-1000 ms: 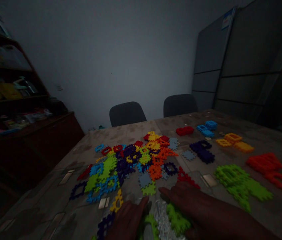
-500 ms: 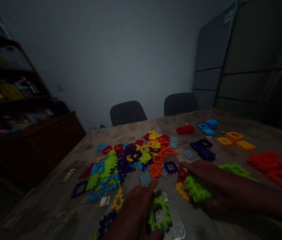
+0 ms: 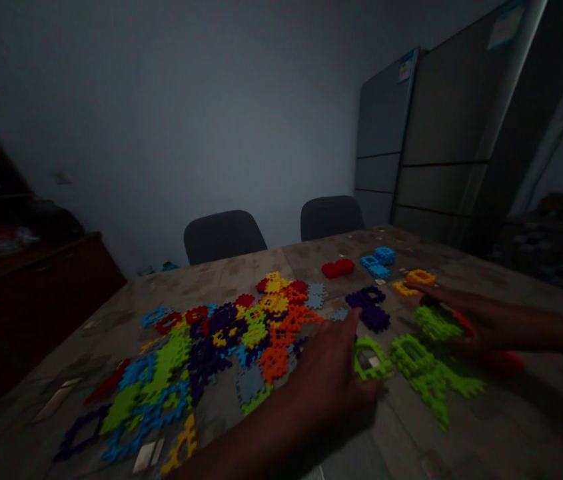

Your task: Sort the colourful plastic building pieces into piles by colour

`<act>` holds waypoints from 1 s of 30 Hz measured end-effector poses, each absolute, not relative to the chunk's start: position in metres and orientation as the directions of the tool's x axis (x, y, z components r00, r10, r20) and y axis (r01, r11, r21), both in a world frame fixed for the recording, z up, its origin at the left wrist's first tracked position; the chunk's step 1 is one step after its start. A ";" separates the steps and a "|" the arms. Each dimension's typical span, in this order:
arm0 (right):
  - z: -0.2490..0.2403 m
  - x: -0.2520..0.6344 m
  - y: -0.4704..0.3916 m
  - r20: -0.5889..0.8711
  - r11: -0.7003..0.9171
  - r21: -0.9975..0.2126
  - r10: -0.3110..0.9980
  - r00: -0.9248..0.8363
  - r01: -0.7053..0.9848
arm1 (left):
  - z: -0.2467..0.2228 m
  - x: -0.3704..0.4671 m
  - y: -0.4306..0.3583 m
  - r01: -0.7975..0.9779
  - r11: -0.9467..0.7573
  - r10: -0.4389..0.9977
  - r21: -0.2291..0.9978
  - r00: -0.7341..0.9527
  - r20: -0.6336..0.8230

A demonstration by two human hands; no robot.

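My left hand (image 3: 334, 363) is closed on a lime-green interlocking toy piece (image 3: 362, 371) with notched edges and an open middle. It is held low over the table, left of other lime-green pieces (image 3: 428, 383). My right hand (image 3: 471, 327) grips a small stack of green pieces (image 3: 436, 323) above that group, its fingers reaching toward the yellow pieces (image 3: 418, 277). Red-orange pieces (image 3: 504, 361) lie partly hidden under the right forearm. A dark purple pair (image 3: 368, 310) rests beyond the left fingertips.
A mixed heap of coloured notched pieces (image 3: 211, 350) spreads over the left of the table (image 3: 126, 333). Red pieces (image 3: 338, 268) and blue pieces (image 3: 376, 263) form groups near the far side. Two dark chairs (image 3: 224, 237) stand behind the table by the wall.
Both hands have moved right with green pieces, from near the heap to the green group. The view has turned right. The yellow and red pieces near the right hand earlier are no longer beside it.
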State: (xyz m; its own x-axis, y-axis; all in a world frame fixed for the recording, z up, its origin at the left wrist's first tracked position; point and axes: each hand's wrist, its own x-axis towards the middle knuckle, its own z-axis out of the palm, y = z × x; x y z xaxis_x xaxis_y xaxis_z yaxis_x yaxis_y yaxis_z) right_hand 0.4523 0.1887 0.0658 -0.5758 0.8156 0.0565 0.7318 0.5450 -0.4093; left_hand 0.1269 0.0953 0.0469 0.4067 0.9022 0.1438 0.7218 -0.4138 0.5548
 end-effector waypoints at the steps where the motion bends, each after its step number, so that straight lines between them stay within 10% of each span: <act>1: 0.062 0.458 0.192 0.038 0.551 -0.393 0.810 -0.585 0.736 | 0.048 0.136 0.103 0.724 -0.430 0.894 0.540 0.425 0.142; 30: 0.028 0.454 0.206 -0.136 0.641 -0.404 0.664 -0.735 0.653 | 0.024 0.217 0.142 0.746 -0.457 0.871 0.484 0.485 0.075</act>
State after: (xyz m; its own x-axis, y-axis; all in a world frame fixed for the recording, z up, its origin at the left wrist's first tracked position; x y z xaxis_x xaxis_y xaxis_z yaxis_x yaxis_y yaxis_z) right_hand 0.4540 0.2058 0.0282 -0.7354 0.6637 -0.1365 0.6531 0.6406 -0.4038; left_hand 0.2170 0.1421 0.0240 0.4849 0.8713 0.0749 0.7461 -0.4569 0.4844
